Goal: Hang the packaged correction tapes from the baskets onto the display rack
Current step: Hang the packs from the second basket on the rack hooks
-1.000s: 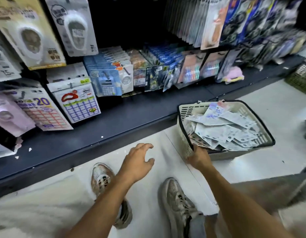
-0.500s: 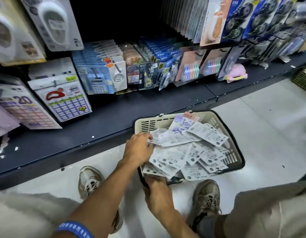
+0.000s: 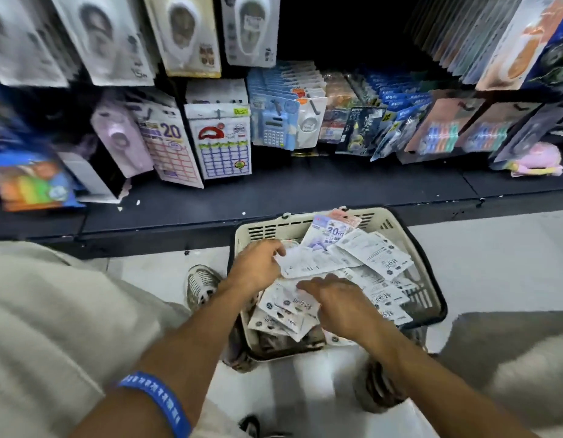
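Packs [image 3: 324, 263] heaped in basket [image 3: 397, 221] on floor below rack [image 3: 273, 184]. Left hand [image 3: 256, 268] pinches one pack's edge; right hand [image 3: 337, 300] spread flat on pile. Light, flimsy, slippery cards; likely best pinched near the hang hole.

The basket [image 3: 397, 223] is cream plastic with slotted walls and a dark rim, matt. The packets [image 3: 371, 251] in it look like printed card under glossy clear film. The shelf [image 3: 305, 188] is dark, matt and slightly speckled. The floor [image 3: 482, 248] is pale, smooth tile. A blue wristband [image 3: 160, 403] looks rubbery. The shoe [image 3: 201, 284] is woven mesh.
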Demonstrator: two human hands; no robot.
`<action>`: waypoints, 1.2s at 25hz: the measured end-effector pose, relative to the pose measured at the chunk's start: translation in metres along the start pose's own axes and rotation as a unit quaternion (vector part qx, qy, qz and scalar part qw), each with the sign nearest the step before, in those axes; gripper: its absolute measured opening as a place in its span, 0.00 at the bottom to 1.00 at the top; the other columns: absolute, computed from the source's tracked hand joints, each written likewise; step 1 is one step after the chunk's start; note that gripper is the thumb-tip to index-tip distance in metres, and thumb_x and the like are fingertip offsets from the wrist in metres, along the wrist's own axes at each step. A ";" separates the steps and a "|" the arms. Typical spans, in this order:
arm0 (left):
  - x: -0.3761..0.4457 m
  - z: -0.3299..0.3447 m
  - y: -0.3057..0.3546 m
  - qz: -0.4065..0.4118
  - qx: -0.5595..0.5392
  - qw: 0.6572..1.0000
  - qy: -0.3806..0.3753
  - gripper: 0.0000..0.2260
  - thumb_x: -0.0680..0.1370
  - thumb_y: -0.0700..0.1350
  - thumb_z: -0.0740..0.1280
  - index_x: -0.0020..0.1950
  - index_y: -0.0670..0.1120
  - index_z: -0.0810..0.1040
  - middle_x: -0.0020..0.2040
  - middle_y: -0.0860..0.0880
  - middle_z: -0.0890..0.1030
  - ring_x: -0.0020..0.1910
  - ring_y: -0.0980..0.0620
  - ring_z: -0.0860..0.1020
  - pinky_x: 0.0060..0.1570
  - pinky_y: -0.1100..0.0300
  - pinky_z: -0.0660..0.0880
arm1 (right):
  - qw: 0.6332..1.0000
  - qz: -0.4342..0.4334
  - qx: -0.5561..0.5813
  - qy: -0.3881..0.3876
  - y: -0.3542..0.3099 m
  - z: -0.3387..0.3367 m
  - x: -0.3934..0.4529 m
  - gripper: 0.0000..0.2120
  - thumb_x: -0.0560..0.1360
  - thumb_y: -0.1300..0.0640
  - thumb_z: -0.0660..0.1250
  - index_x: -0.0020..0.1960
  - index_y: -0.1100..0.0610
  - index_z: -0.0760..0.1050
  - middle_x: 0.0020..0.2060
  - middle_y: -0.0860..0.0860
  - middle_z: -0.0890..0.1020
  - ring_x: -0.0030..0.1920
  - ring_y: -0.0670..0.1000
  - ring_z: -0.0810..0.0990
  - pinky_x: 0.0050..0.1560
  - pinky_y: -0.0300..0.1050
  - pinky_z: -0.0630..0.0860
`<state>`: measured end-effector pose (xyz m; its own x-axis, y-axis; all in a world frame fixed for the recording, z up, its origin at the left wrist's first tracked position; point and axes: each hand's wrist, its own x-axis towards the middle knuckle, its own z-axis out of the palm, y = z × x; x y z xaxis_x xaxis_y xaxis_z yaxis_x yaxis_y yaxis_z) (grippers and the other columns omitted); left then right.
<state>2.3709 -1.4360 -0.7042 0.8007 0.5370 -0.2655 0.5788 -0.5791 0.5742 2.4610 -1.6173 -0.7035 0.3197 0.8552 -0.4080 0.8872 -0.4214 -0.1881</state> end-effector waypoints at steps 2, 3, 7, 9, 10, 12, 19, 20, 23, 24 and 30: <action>-0.004 0.004 -0.016 -0.021 -0.007 1.000 0.014 0.18 0.76 0.34 0.63 0.58 0.52 0.82 0.63 0.49 0.82 0.59 0.47 0.79 0.60 0.51 0.77 | 0.993 -0.026 -0.070 -0.086 0.011 0.018 0.005 0.42 0.77 0.54 0.69 0.82 0.46 0.48 0.82 0.49 0.53 0.79 0.56 0.55 0.77 0.57 0.57; -0.002 0.007 -0.023 -0.035 -0.020 0.999 0.024 0.18 0.76 0.33 0.63 0.57 0.52 0.82 0.63 0.49 0.81 0.58 0.48 0.79 0.60 0.51 0.77 | 0.993 -0.030 -0.076 -0.089 0.010 0.028 0.011 0.44 0.77 0.51 0.69 0.82 0.46 0.43 0.82 0.49 0.48 0.80 0.57 0.51 0.77 0.60 0.53; 0.018 0.020 -0.022 -0.016 -0.101 0.990 0.094 0.16 0.76 0.30 0.63 0.54 0.46 0.84 0.57 0.48 0.83 0.54 0.51 0.81 0.58 0.56 0.77 | 0.985 -0.090 -0.144 0.025 0.008 0.052 0.029 0.45 0.69 0.44 0.76 0.80 0.53 0.60 0.78 0.54 0.65 0.71 0.62 0.71 0.67 0.61 0.72; 0.034 0.019 -0.018 -0.007 -0.131 0.984 0.123 0.15 0.77 0.30 0.63 0.52 0.46 0.85 0.53 0.50 0.84 0.45 0.58 0.81 0.53 0.57 0.79 | 0.968 -0.152 -0.164 0.115 0.012 0.049 0.036 0.38 0.62 0.41 0.79 0.69 0.53 0.78 0.65 0.51 0.81 0.57 0.57 0.83 0.51 0.52 0.82; 0.042 0.013 -0.018 -0.022 -0.150 0.979 0.137 0.15 0.78 0.31 0.63 0.51 0.47 0.85 0.50 0.52 0.84 0.41 0.60 0.80 0.49 0.57 0.79 | 0.957 -0.184 -0.144 0.169 0.015 0.045 0.040 0.30 0.65 0.41 0.76 0.64 0.53 0.81 0.60 0.50 0.84 0.52 0.55 0.85 0.47 0.49 0.83; 0.059 -0.003 -0.018 -0.054 -0.216 0.961 0.161 0.14 0.78 0.31 0.64 0.48 0.47 0.85 0.46 0.50 0.85 0.42 0.53 0.83 0.49 0.53 0.80 | 0.963 -0.177 -0.047 0.199 0.020 0.020 0.052 0.19 0.73 0.48 0.69 0.62 0.51 0.82 0.51 0.49 0.87 0.45 0.53 0.86 0.46 0.46 0.83; 0.074 -0.059 0.001 -0.054 -0.413 0.909 -0.013 0.06 0.80 0.45 0.69 0.47 0.46 0.84 0.41 0.47 0.88 0.45 0.53 0.84 0.63 0.50 0.77 | 0.878 0.037 0.465 0.109 0.089 -0.099 0.056 0.10 0.75 0.52 0.75 0.39 0.57 0.83 0.33 0.49 0.85 0.32 0.47 0.80 0.34 0.41 0.74; 0.070 -0.060 0.007 -0.038 -0.460 0.885 -0.064 0.13 0.77 0.56 0.71 0.52 0.47 0.84 0.46 0.46 0.88 0.48 0.49 0.84 0.65 0.51 0.76 | 0.850 0.038 0.516 0.101 0.097 -0.116 0.053 0.07 0.74 0.53 0.76 0.41 0.55 0.85 0.36 0.49 0.87 0.34 0.47 0.82 0.34 0.39 0.75; 0.061 -0.052 0.028 0.009 -0.563 0.810 -0.163 0.38 0.60 0.69 0.78 0.65 0.50 0.79 0.59 0.50 0.85 0.57 0.50 0.83 0.59 0.55 0.78 | 0.803 0.043 0.586 0.100 0.109 -0.147 0.051 0.04 0.67 0.54 0.79 0.38 0.53 0.86 0.33 0.49 0.86 0.33 0.48 0.83 0.35 0.38 0.76; 0.060 -0.048 0.033 0.021 -0.575 0.801 -0.167 0.40 0.59 0.65 0.82 0.66 0.51 0.77 0.61 0.50 0.85 0.58 0.50 0.83 0.57 0.55 0.80 | 0.775 0.060 0.620 0.111 0.107 -0.150 0.054 0.08 0.65 0.54 0.79 0.42 0.57 0.86 0.36 0.54 0.87 0.37 0.52 0.85 0.40 0.42 0.78; 0.057 -0.040 0.067 -0.113 -0.633 0.763 -0.065 0.32 0.61 0.47 0.85 0.62 0.47 0.80 0.54 0.42 0.87 0.48 0.42 0.87 0.43 0.48 0.83 | 0.562 0.211 0.782 0.166 0.069 -0.137 0.078 0.19 0.72 0.56 0.78 0.59 0.61 0.78 0.50 0.63 0.86 0.49 0.65 0.86 0.50 0.68 0.81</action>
<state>2.4485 -1.4197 -0.6501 0.7585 0.4224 -0.4962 0.1579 0.6196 0.7689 2.5930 -1.5387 -0.6254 0.6668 0.4784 -0.5714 -0.5868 -0.1358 -0.7983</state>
